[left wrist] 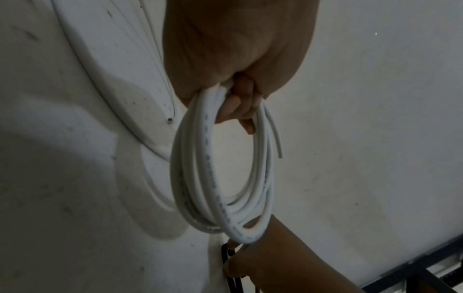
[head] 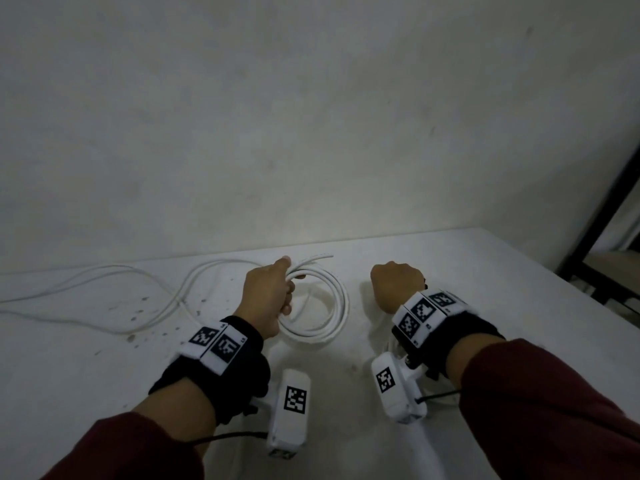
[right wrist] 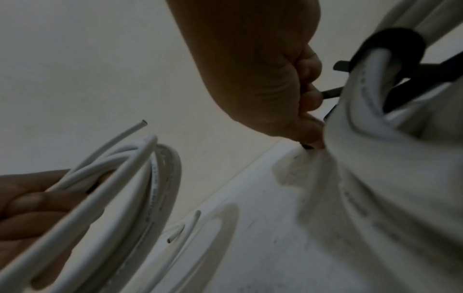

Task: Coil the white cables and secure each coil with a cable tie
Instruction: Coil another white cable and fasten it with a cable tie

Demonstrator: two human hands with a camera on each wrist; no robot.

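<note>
Table (head: 485,271): white, bears all.
Coil (head: 332,306): upright ring, left hand (head: 268,296) fisted round its top strands, free side facing right.
Right hand (head: 396,282): just beside the coil, curled on black tie (right wrist: 330,93); nearer that free side.

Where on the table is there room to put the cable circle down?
Bare table lies to the right of the right hand, out to the edge. The left side is crowded with loose white cable, and the middle is filled by the coil in the left hand.
</note>
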